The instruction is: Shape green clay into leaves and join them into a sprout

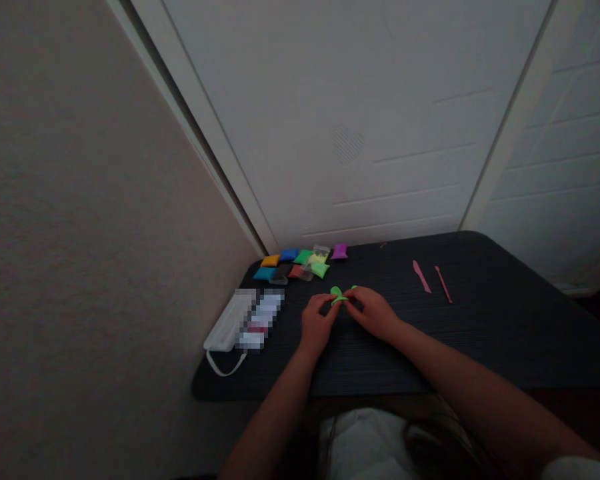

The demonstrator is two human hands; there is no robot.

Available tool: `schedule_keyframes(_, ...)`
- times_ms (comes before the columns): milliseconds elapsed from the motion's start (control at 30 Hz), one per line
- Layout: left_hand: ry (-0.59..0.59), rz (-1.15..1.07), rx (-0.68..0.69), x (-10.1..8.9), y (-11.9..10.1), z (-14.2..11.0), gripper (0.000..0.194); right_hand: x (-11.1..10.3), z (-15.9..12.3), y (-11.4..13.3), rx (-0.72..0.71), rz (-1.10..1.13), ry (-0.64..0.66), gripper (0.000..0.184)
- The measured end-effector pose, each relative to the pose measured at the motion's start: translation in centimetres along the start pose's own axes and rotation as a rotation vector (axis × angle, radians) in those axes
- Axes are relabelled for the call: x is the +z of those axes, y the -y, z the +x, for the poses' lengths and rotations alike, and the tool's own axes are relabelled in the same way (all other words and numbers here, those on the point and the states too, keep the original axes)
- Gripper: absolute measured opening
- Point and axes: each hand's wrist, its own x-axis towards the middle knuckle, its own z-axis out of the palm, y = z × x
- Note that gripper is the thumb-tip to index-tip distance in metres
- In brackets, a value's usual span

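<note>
Near the middle of the dark table, a small bright green clay piece (336, 292) with rounded lobes is held between both hands. My left hand (317, 323) pinches its left side between thumb and fingers. On the other side, the fingertips of my right hand (373, 312) close on the same piece, and a bit of green shows above them. The fingers cover part of its shape. Behind the hands lie several small packets of coloured clay, among them a light green packet (321, 269) and a purple packet (339, 251).
To the right lie a pink clay knife (421, 277) and a thin pink modelling stick (443, 285). At the left edge of the table (505, 347) rest a white case (223, 333) with a strap and a blurred-out phone-like item (264, 320). A white panelled wall (380, 100) rises behind.
</note>
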Motion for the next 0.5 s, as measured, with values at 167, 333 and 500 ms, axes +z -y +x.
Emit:
schedule_keyframes(167,-0.009,-0.009,-0.020,0.04,0.16,-0.03,0.015,0.03,0.00,-0.10,0.002,-0.007,0.013,0.016)
schedule_keyframes(333,-0.019,0.006,-0.020,-0.02,0.00,-0.01,0.016,0.06,0.04,-0.09,-0.002,0.002,-0.008,0.016)
schedule_keyframes(500,-0.043,0.014,-0.015,-0.14,-0.19,-0.02,0.015,0.02,0.01,-0.09,0.003,0.001,-0.024,0.015)
